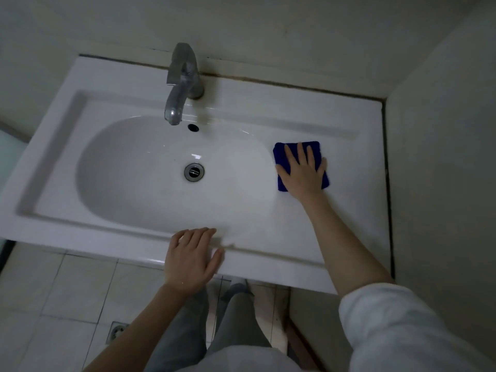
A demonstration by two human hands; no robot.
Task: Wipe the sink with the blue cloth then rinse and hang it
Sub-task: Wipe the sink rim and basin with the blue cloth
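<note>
A white ceramic sink [112, 167] with an oval basin fills the middle of the view. A folded blue cloth [279, 153] lies on the sink's flat right ledge. My right hand [303, 171] lies flat on top of the cloth, fingers spread, pressing it onto the ledge. My left hand [192, 260] rests palm down on the sink's front rim, fingers apart, holding nothing. A grey metal tap [182, 84] stands at the back, its spout over the basin. The drain [193, 172] sits in the basin's middle.
A wall [440, 157] closes in the sink's right side and another runs behind it. Below the front rim are pale floor tiles with a floor drain [116, 331] and my legs in grey trousers [236, 323].
</note>
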